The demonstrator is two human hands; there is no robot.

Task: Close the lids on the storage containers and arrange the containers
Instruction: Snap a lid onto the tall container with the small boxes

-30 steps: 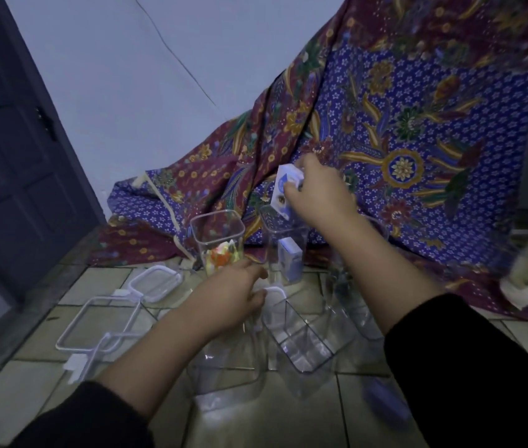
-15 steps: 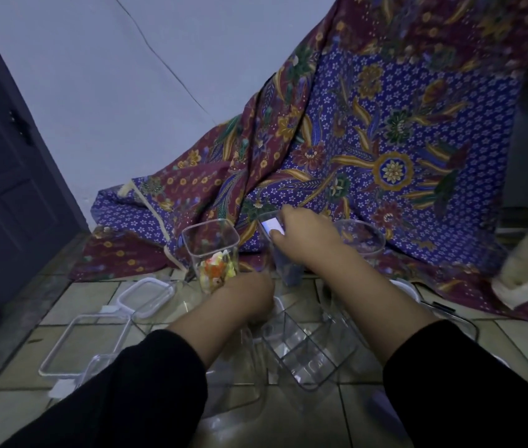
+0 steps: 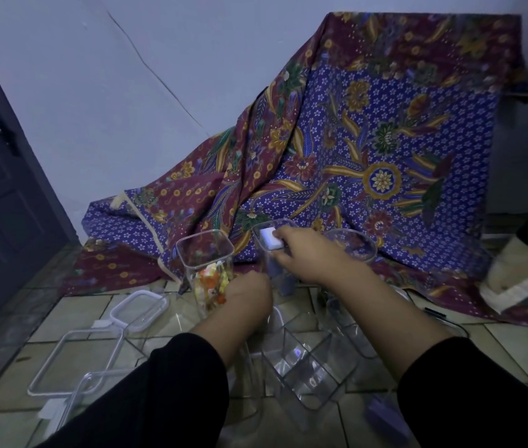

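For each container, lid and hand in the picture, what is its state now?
Container with colourful contents: upright, no lid on.
Middle container: upright, open top, white packet at its mouth.
Round container: upright, no lid.
Front container: tilted, empty, no lid.
Small lid: loose on floor.
Large lid: loose on floor.
Right hand: holds the packet.
Left hand: low between containers; grip unclear.

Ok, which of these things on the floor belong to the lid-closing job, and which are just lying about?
Job:
clear containers, e.g. the one with colourful contents
tall container the right hand is at
white block
loose lids
left hand

Lying about:
batik cloth
door
bag at right
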